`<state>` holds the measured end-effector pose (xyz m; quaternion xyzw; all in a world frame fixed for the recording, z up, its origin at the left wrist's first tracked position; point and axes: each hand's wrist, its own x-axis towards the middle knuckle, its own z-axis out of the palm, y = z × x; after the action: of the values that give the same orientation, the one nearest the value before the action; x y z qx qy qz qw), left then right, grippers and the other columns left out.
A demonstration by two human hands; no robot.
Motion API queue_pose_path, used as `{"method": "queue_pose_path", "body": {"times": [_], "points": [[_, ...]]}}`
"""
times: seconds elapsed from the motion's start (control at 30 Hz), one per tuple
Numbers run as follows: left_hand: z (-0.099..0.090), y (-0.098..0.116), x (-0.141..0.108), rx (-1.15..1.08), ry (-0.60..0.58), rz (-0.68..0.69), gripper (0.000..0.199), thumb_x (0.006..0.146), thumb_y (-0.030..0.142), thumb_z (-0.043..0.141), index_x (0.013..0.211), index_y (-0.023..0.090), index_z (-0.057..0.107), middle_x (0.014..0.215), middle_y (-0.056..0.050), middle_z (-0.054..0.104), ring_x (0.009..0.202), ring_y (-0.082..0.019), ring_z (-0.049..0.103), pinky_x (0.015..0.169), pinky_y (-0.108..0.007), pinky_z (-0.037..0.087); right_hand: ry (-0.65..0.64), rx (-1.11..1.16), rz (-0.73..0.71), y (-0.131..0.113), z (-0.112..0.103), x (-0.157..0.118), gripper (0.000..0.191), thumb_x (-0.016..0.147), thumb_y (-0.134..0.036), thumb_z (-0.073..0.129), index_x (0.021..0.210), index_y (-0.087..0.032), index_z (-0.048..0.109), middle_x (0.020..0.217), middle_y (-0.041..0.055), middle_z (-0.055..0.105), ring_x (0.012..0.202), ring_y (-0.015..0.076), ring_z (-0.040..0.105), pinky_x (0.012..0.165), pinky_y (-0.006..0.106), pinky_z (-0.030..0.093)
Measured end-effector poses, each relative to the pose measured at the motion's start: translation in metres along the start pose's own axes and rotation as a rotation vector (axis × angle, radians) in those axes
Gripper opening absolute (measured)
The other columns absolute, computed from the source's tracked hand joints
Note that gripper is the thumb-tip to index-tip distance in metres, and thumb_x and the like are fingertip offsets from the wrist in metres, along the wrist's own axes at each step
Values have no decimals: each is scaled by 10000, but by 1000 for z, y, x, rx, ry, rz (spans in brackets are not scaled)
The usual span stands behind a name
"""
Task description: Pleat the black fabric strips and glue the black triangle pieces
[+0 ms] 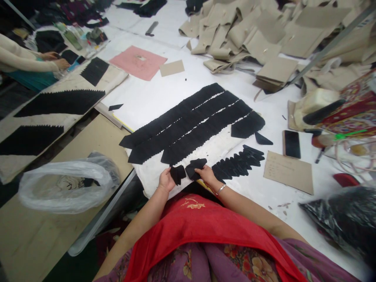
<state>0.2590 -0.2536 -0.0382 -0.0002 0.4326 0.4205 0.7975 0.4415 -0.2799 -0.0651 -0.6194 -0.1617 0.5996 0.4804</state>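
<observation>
My left hand (167, 179) is closed on a small bunch of black fabric pieces (178, 174) at the table's front edge. Just to the right, my right hand (208, 175) pinches another black fabric piece (195, 167) between thumb and fingers. Beyond both hands, overlapping black pieces lie in long slanted rows (190, 113) on a white cloth (205, 147). A shorter row of loosely fanned black pieces (237, 163) runs off to the right of my right hand. How many pieces each hand holds I cannot make out.
A clear plastic bag (69, 186) stands open at the left. On the right lie a phone (291, 144), a brown card (289, 172) and a black plastic bag (343, 215). Beige fabric pieces (249, 35) are heaped at the back. Another person's hands (57, 59) work at far left.
</observation>
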Motion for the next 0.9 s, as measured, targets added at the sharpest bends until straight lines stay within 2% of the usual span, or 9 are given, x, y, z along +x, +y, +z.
{"method": "queue_pose_path", "body": {"times": [0.13,0.23,0.33,0.43,0.53,0.6,0.73,0.83,0.9], "points": [[-2,-1,1,-7,-2,24,264,771,215,483,952,90,629,921,-117,682,967,-201,615,921,-332,434,35,-143,-78,1,-9,8,226,583,-144,666,787,-183,577,699,-1,660,728,173,614,668,299,493],[0,-1,0,-4,6,2,260,810,234,466,964,91,620,934,-120,676,940,-198,623,882,-323,458,94,-359,-153,-4,-13,10,234,596,-208,667,808,-188,569,678,-8,624,745,181,601,727,321,469],[4,-1,-2,15,84,-8,200,838,238,462,894,113,607,800,-81,666,718,-153,638,694,-268,507,139,-542,-163,-15,-20,6,336,609,-253,679,919,-177,572,740,34,622,809,222,598,790,355,435],[9,1,-7,48,164,-35,140,841,241,494,792,131,565,615,-15,576,478,-76,528,474,-183,444,147,-673,-256,-28,-29,-1,521,635,-267,677,1118,-162,511,1030,125,604,1015,272,543,895,387,382],[16,3,-13,12,77,-107,131,844,207,483,760,123,537,583,6,496,409,-25,419,369,-119,345,156,-764,-431,-40,-32,-12,545,660,-263,658,1170,-159,496,1236,159,494,1180,296,416,979,413,318],[21,3,-19,-22,-13,-149,131,847,155,438,781,117,546,607,3,484,394,-8,363,326,-95,281,98,-693,-461,-45,-26,-21,465,664,-270,658,1107,-177,550,1187,134,528,1145,275,445,967,397,337],[32,-2,-27,18,-127,-238,208,839,119,375,824,123,583,616,-13,491,376,-19,309,296,-112,243,-217,-415,-226,-47,2,-41,269,672,-335,678,894,-195,619,918,52,629,892,189,568,819,318,429],[36,-7,-30,46,-173,-305,221,847,177,383,812,131,596,590,-24,499,368,-33,306,304,-140,259,-462,-155,33,-45,21,-52,259,699,-389,668,826,-180,582,802,16,625,792,150,600,723,277,463],[37,-10,-31,44,-204,-372,227,847,212,393,770,129,590,564,-29,495,363,-41,316,312,-153,270,-555,21,160,-45,26,-56,283,692,-396,681,794,-172,540,675,-21,581,700,141,616,685,288,485]]}}
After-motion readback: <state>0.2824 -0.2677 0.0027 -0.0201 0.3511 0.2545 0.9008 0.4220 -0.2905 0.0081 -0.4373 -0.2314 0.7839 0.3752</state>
